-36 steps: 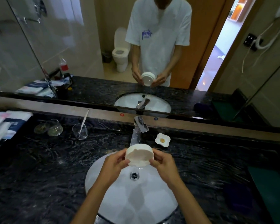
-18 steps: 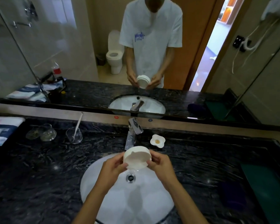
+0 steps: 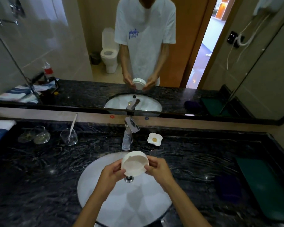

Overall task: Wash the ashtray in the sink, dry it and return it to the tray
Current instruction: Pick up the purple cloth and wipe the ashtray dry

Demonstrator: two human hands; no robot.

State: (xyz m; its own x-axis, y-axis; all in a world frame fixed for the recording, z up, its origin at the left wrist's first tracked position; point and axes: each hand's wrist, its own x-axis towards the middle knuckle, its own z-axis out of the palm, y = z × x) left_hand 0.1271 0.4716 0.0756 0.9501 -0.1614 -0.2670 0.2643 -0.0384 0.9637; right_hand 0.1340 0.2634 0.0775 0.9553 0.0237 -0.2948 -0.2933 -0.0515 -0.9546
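**Head view: ashtray tipped over the sink**

Head view shows both hands clamped on the white ashtray (image 3: pixel 134 163), the left hand (image 3: pixel 111 173) gripping its left rim, the right hand (image 3: pixel 157 167) its right rim, over the sink (image 3: pixel 95 185) just near of the tap (image 3: pixel 129 133). Compared with a second ago, the ashtray is tilted further, its hollow now facing the camera and its low edge toward the drain (image 3: pixel 129 178). No water stream is visible. That suggests rinsing is ending and water is being tipped out; drying comes next. A green tray (image 3: pixel 267 185) lies far right on the table (image 3: pixel 39 169).
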